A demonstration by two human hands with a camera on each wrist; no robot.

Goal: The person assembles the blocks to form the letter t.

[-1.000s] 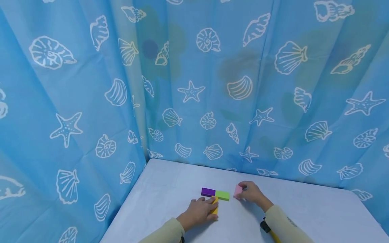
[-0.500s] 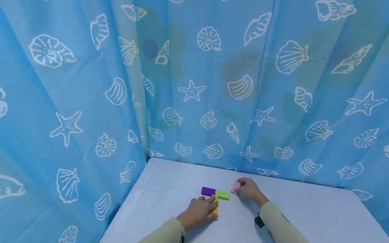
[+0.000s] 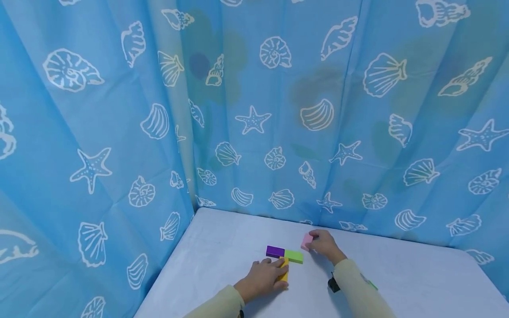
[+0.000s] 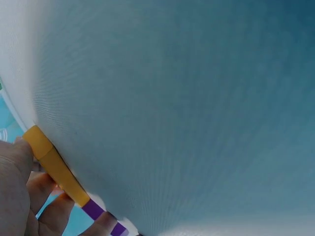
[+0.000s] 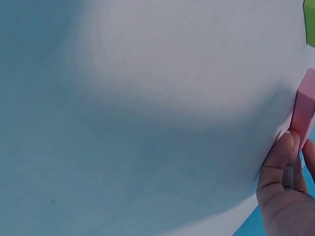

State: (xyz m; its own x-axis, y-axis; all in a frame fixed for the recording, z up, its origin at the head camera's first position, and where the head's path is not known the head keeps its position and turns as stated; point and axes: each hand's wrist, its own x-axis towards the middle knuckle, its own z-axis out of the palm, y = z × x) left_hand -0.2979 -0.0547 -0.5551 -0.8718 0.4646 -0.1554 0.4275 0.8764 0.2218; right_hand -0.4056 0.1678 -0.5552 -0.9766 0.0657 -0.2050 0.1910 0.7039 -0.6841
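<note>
- Head: left hand point(image 3: 264, 278) holds yellow block point(image 3: 284, 278), fingers over its top, thumb by its near end; purple block point(image 3: 274, 252) and green block point(image 3: 294, 256) lie end to end on the table point(image 3: 226, 234), far of it; right hand point(image 3: 324, 244) pinches pink block point(image 3: 306, 241), far and right of green block; no container shows; green sliver point(image 3: 373, 285) beside right sleeve point(image 3: 362, 287), too hidden to identify.
- Progress (judged): three blocks set in a rough T; pink block not yet joined.
- Left wrist: a fingertip partly covers purple block.
- Right wrist: pink block apart from green block; table contact cannot be told.
</note>
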